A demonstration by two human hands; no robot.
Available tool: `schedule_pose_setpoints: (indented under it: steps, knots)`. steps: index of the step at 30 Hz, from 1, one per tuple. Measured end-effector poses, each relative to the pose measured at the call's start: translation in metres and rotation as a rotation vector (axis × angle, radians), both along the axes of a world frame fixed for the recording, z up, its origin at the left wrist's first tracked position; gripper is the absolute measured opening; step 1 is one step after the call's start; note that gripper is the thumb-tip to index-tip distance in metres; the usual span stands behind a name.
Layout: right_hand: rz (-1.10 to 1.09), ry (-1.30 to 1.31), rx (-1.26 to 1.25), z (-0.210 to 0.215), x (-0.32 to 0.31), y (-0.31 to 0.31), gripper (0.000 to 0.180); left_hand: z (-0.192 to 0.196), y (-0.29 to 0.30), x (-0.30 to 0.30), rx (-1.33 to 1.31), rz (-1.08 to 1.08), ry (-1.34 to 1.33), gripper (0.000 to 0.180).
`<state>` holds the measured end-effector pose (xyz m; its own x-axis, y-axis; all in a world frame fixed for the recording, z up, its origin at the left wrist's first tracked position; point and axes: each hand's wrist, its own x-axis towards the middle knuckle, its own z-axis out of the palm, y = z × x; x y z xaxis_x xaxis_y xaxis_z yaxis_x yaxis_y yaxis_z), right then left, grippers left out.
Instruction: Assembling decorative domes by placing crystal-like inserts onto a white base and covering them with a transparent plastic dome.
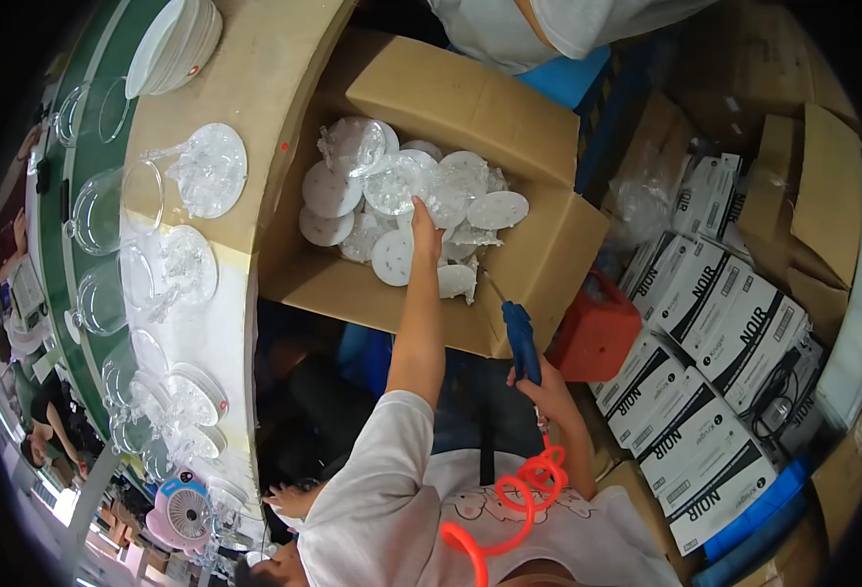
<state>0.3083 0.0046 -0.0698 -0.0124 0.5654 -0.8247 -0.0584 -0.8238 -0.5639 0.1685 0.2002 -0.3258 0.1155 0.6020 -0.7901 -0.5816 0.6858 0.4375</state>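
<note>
My left hand reaches into an open cardboard box. Its thumb lies over the near edge of a white disc covered with crumpled clear plastic, and the other fingers are hidden under it. Around it in the box lie several more white discs, some with clear film on them. At the box's near right corner, my right hand is closed around the handle of a blue air blow gun. The gun's thin nozzle points toward the box, and a coiled red air hose hangs from its handle.
On the left, a worktable carries stacked white plates, plastic-covered discs and clear domes beside a green belt. A pink fan, a red container and stacked printed cartons stand nearby. Another person is beyond the box.
</note>
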Motion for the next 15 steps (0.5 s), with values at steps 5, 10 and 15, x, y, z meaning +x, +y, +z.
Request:
schedule_pose_setpoints:
  steps: [5,10,15]
  knots:
    - [0.177,-0.036,0.018,0.044,-0.013,0.031,0.042,0.019,-0.004,-0.031,0.114,0.029,-0.076,0.064]
    - [0.287,-0.147,0.110,0.048,-0.030,0.030,0.034,0.044,-0.024,-0.067,0.220,0.049,-0.236,0.062]
    - [0.317,-0.239,0.216,0.047,-0.035,0.034,0.027,0.039,-0.045,-0.096,0.163,0.143,-0.198,0.060]
